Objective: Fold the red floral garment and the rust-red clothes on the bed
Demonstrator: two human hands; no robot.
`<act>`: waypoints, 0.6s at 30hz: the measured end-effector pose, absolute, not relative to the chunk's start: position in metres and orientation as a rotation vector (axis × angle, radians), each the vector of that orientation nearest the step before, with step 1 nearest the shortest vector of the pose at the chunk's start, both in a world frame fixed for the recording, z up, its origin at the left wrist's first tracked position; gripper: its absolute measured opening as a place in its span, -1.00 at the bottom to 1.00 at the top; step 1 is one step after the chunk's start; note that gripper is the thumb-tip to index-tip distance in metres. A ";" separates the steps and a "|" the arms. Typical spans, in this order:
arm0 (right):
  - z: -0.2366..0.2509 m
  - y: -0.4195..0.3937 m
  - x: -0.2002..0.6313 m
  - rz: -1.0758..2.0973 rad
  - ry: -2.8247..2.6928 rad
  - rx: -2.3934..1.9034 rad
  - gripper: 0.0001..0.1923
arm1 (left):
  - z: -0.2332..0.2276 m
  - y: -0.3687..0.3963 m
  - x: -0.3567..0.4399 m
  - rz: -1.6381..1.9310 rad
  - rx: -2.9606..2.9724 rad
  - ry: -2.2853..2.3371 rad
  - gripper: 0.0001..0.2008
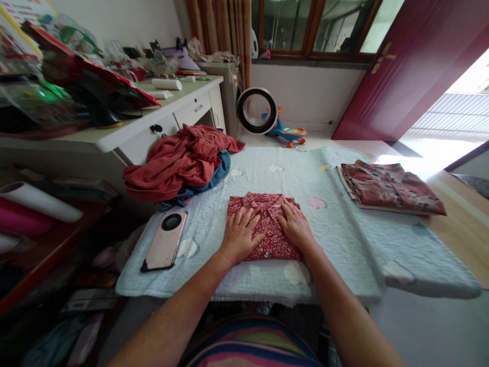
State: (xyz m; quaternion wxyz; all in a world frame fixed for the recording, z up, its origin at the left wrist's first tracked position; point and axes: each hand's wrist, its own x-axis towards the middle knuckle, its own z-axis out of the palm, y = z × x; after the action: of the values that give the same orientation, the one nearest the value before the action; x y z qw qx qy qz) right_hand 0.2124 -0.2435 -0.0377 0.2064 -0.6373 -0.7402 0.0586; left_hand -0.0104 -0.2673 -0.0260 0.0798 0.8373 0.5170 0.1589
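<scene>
- Left hand (237,240) and right hand (297,225) lie flat on the folded shirt (268,232), fingers spread, gripping nothing.
- Right of it: folded cloth (393,187), perhaps several pieces.
- Left: heap (183,165), unfolded.

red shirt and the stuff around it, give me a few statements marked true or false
1. The left hand and right hand both rest on the red shirt. True.
2. The phone lies on the red shirt. False: the phone lies on the blanket.
3. The crumpled clothes lie beyond the phone. True.
4. The other folded garment is left of the red shirt. False: the other folded garment is to its right.
</scene>
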 end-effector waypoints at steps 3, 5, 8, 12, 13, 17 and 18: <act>-0.034 -0.239 0.218 0.213 -1.997 -1.678 -0.49 | -0.025 -0.266 -0.011 0.471 2.488 1.545 -0.41; -0.028 -0.235 0.225 0.217 -1.904 -1.632 -0.55 | -0.025 -0.265 -0.011 0.467 2.481 1.544 -0.41; -0.021 -0.231 0.233 0.178 -1.843 -1.706 -0.64 | -0.025 -0.264 -0.011 0.467 2.490 1.543 -0.41; -0.020 -0.225 0.234 0.153 -1.957 -1.863 -0.66 | -0.027 -0.265 -0.010 0.472 2.522 1.558 -0.40; -0.020 -0.224 0.233 0.149 -1.972 -1.902 -0.65 | -0.027 -0.266 -0.010 0.472 2.535 1.563 -0.41; -0.020 -0.219 0.232 0.142 -1.998 -2.007 -0.62 | -0.027 -0.267 -0.012 0.444 2.585 1.589 -0.42; -0.019 -0.218 0.233 0.145 -2.006 -2.021 -0.62 | -0.025 -0.268 -0.011 0.428 2.590 1.594 -0.43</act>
State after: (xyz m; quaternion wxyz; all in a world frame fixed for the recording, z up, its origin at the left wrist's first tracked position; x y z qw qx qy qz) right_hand 0.2326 -0.2179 -0.0187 0.1450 -0.7013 -0.6961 0.0503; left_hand -0.0114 -0.2680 -0.0252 0.0352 0.8429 0.5186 0.1392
